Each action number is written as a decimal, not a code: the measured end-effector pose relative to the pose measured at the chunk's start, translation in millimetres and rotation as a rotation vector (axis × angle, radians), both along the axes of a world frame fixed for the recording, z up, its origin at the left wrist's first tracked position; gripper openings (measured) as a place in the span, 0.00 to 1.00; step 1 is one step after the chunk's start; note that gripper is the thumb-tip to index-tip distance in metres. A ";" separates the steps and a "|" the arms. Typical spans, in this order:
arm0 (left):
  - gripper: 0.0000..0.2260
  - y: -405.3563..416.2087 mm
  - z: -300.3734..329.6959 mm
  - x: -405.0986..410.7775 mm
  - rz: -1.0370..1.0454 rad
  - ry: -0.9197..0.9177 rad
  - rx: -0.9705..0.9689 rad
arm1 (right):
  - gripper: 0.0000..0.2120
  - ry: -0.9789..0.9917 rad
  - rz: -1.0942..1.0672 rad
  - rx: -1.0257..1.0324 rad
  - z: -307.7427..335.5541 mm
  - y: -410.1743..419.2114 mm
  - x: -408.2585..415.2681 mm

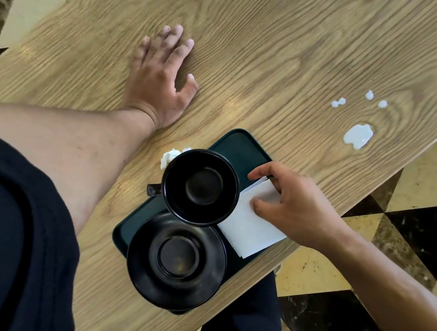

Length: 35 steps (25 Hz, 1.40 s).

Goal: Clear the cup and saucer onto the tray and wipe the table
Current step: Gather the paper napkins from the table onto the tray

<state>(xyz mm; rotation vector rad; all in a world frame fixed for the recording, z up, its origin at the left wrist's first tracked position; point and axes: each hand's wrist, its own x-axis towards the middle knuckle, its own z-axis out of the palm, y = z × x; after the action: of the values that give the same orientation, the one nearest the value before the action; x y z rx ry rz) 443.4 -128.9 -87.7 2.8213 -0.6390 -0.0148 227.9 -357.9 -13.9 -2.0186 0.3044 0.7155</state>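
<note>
Black cup (200, 187) — saucer (176, 259) — on tray (239, 144)

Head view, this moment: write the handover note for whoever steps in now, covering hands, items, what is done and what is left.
Left hand: flat on the wooden table, holding nothing.
Right hand: pinching the white folded paper napkin lying on the dark green rectangular tray.
Black ceramic cup and black round saucer: both on the tray, side by side, empty.
Done: cup and saucer cleared.
Left: wipe the white liquid spill and droplets near the table's right edge. A crumpled white tissue lies behind the cup.
</note>
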 end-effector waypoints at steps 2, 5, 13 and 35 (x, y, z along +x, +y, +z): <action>0.27 0.1 -0.8 -0.1 -0.001 0.003 -0.001 | 0.19 -0.052 0.048 -0.072 6.6 1.2 -1.3; 0.27 0.5 -2.1 0.5 -0.002 0.000 -0.007 | 0.22 -0.134 0.118 -0.170 21.0 -0.6 -2.8; 0.27 0.6 -3.3 0.5 -0.004 -0.003 -0.008 | 0.10 -0.255 0.064 -0.393 33.3 -20.7 -5.2; 0.28 0.2 -1.4 -0.1 0.007 0.008 -0.020 | 0.06 -0.343 -0.064 -0.156 6.2 -17.5 20.4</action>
<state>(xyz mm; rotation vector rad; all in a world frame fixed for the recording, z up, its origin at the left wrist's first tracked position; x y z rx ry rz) 443.2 -128.7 -89.1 2.8028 -0.6243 -0.0184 248.3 -375.4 -7.7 -2.2250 0.2259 0.3035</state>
